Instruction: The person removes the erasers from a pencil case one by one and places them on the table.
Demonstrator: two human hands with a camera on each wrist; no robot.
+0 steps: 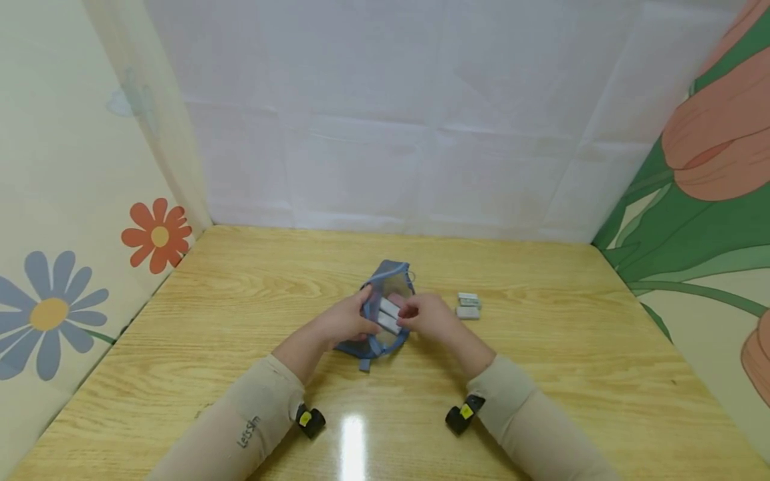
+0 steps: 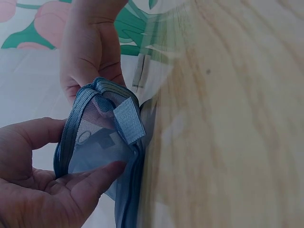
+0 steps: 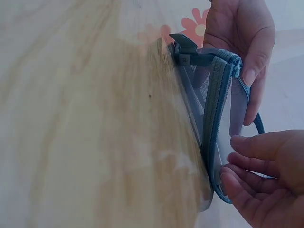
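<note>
My left hand (image 1: 349, 319) grips the mesh pouch (image 1: 385, 268) on the worktop (image 1: 601, 334), white blocks (image 1: 388, 323) inside, and from this far off I can't tell whether my right hand (image 1: 430, 315), at its mouth, holds anything; a slipping grip could let that mouth sag and snag it.

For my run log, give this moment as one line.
left hand: holds blue mesh pouch | right hand: at pouch's mouth | white blocks: inside pouch, others on table

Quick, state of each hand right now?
Left hand: closed, holding the blue mesh pouch by its rim.
Right hand: fingers bent at the pouch's opening; whether it holds anything cannot be told.
</note>
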